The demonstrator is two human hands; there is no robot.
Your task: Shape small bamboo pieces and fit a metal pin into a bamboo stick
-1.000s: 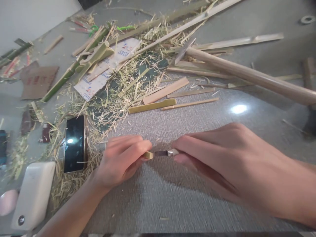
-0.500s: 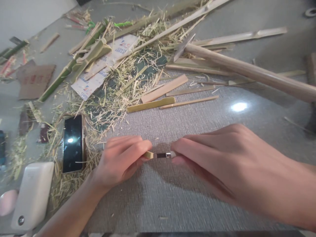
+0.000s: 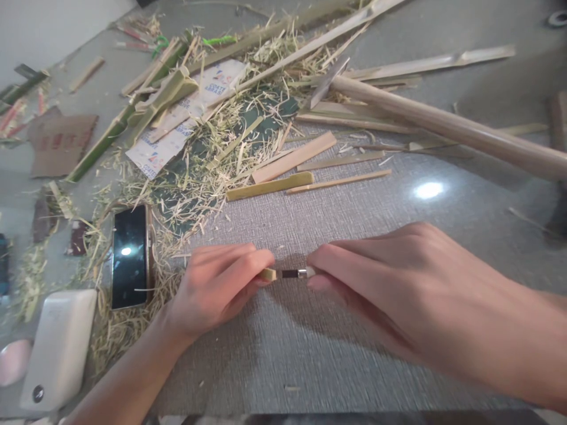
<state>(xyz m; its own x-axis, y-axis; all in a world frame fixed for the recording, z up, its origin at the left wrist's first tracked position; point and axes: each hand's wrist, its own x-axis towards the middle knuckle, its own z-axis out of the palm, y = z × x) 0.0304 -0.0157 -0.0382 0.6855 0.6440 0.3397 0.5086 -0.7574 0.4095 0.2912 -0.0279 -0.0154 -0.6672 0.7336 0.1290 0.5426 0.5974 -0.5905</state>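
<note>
Between the fingers of my left hand [image 3: 221, 283], a small piece of bamboo [image 3: 269, 274] is pinched, only its pale end showing. My right hand [image 3: 398, 283] grips a slim tool [image 3: 290, 274] with a dark front part and a silver collar; its kind is unclear and most of it is hidden in my fingers. The tool points at the bamboo's end, nearly in line with it. I cannot tell whether they touch. Both hands are low over the grey textured mat [image 3: 283, 366].
Beyond my hands lie bamboo strips [image 3: 270, 186], a wooden-handled hammer [image 3: 434, 121] and heaped shavings [image 3: 221, 136]. On the left are a phone [image 3: 130, 257], a white power bank [image 3: 59, 348], cardboard [image 3: 62, 144] and a green bamboo stalk [image 3: 101, 144].
Both hands stay almost in place. The tool's dark part and the bamboo's end look slightly higher in the picture, and the visible gap between them has shifted a little.
</note>
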